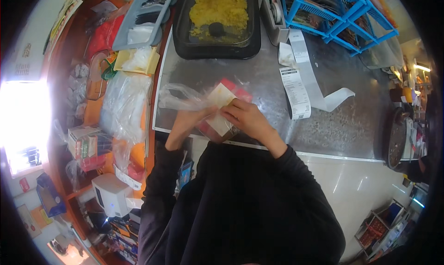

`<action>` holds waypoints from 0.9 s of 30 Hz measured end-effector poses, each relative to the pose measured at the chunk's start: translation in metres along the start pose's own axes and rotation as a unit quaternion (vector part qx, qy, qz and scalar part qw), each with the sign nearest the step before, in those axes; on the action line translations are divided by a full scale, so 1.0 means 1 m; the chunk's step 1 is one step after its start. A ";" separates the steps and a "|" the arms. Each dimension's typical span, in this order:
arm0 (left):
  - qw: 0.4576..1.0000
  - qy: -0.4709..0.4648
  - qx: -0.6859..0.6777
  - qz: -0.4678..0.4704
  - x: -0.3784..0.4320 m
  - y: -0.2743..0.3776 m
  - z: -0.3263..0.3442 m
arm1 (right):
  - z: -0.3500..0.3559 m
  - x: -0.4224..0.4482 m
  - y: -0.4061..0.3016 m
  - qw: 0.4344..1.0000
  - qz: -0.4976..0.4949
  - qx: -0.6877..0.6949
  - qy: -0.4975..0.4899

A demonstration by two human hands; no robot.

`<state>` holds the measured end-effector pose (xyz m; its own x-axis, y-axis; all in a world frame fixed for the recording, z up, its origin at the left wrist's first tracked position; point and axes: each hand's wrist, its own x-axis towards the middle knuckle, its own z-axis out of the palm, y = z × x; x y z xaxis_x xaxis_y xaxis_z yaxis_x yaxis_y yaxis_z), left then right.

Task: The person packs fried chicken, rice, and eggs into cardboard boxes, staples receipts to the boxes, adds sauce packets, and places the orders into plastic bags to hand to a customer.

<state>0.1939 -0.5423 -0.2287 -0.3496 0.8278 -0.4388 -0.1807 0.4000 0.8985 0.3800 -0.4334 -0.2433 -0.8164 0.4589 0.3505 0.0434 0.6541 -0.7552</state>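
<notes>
A clear plastic bag (180,98) with pink-red packages (239,91) inside lies near the front edge of the steel table. A cream-coloured flat paper piece (222,126) shows on top of the packages; whether it is inside the bag or on it, I cannot tell. My left hand (197,117) grips the bag from the left, its loose handles trailing past the fingers. From the right, my right hand (249,117) has its fingers pinched together over the paper's edge, at the gathered plastic. Its fingertips are partly hidden.
A lidded black pan (255,46) of yellow food stands behind the bag. Printed receipts (296,93) curl beside a tape dispenser (275,19) and blue plastic baskets (326,32). On the left, an orange shelf holds a cutlery tray (121,43), plastic bags (125,105) and a white printer (111,195).
</notes>
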 end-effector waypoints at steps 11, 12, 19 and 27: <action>0.931 -0.089 0.218 0.278 -0.010 0.000 -0.016 | -0.009 0.012 0.002 0.994 0.055 0.082 -0.046; 0.916 -0.080 0.237 0.313 -0.009 0.000 -0.015 | -0.010 0.012 -0.003 0.990 0.089 0.100 -0.029; 0.876 0.084 0.268 0.392 -0.034 -0.005 0.025 | 0.021 0.004 -0.016 0.891 0.311 0.303 0.133; 0.836 0.142 0.322 0.422 -0.032 -0.026 0.030 | 0.030 -0.002 -0.051 0.913 0.309 0.219 0.154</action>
<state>0.2373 -0.5678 -0.2376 -0.3242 0.8314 0.4513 0.7402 -0.0741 0.6683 0.3620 -0.4852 -0.2222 -0.5107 0.8499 -0.1299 0.1523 -0.0593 -0.9866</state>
